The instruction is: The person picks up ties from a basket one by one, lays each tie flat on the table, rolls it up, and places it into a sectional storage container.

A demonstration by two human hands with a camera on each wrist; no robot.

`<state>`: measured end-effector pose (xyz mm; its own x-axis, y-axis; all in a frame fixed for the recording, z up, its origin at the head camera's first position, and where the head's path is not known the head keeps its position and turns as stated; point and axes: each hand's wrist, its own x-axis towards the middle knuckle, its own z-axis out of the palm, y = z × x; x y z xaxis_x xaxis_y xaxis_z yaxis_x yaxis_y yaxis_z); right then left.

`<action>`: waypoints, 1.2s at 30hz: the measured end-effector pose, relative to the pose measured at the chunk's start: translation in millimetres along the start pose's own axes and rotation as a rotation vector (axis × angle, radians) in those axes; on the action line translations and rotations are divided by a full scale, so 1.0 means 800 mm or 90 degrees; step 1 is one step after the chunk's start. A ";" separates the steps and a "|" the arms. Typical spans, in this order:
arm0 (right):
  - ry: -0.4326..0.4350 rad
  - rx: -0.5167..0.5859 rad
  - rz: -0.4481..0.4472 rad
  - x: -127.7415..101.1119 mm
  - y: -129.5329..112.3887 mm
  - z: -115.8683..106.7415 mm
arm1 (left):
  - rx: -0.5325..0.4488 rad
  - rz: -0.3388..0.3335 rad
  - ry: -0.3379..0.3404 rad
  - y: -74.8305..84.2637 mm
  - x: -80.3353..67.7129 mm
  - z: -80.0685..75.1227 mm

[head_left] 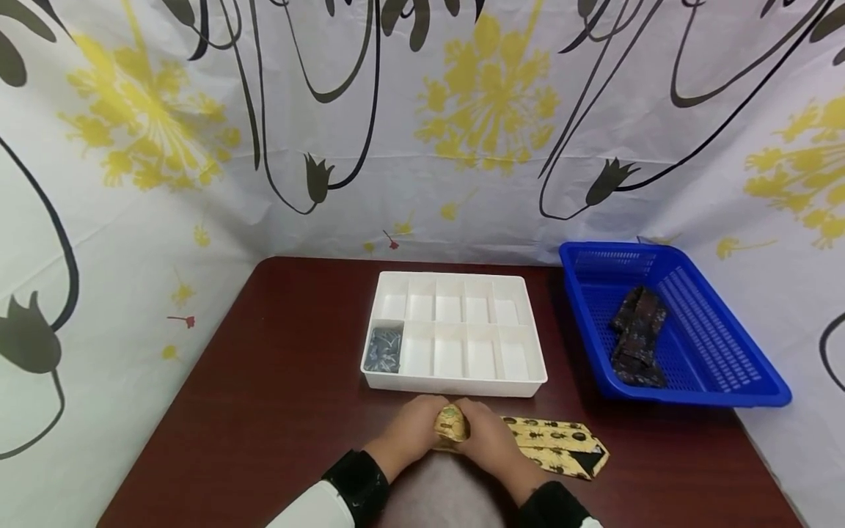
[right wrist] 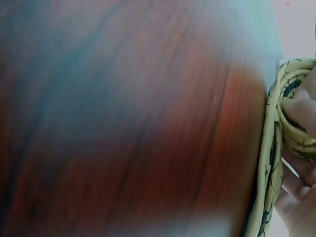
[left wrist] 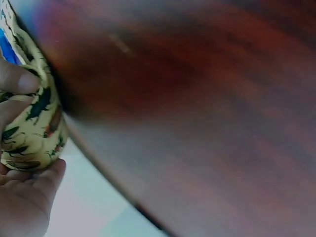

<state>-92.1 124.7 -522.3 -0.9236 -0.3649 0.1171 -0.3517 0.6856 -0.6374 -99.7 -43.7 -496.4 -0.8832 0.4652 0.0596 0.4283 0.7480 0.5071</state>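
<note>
A yellow necktie printed with dark insects lies partly flat on the table, its wide end pointing right with a dark patch at the tip. The other part is wound into a roll that stands between both hands. My left hand grips the roll's left side; in the left wrist view its fingers curl round the printed cloth. My right hand holds the roll from the right. In the right wrist view the coiled layers show, with a thumb or finger inside the coil and the flat length running down.
Just beyond the hands stands a white divided tray; its near left compartment holds a grey patterned bundle. At the right, a blue basket contains dark patterned folded cloth. A patterned curtain hangs behind the dark red table.
</note>
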 end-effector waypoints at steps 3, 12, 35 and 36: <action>0.012 -0.019 0.010 -0.001 -0.003 0.000 | 0.081 -0.003 -0.003 0.011 0.002 -0.003; 0.017 -0.088 0.061 -0.006 -0.009 -0.001 | 0.199 -0.054 -0.056 0.041 0.008 -0.009; 0.017 -0.108 0.064 -0.008 0.000 -0.005 | -0.156 0.014 0.012 -0.009 -0.004 0.007; 0.019 -0.097 0.058 -0.008 0.000 -0.005 | -0.151 0.018 0.009 -0.009 -0.003 0.006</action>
<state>-87.0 129.6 -520.4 -0.9561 -0.2793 0.0883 -0.2831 0.8037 -0.5234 -99.9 -47.8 -504.5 -0.8748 0.4765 0.0879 0.3975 0.6019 0.6926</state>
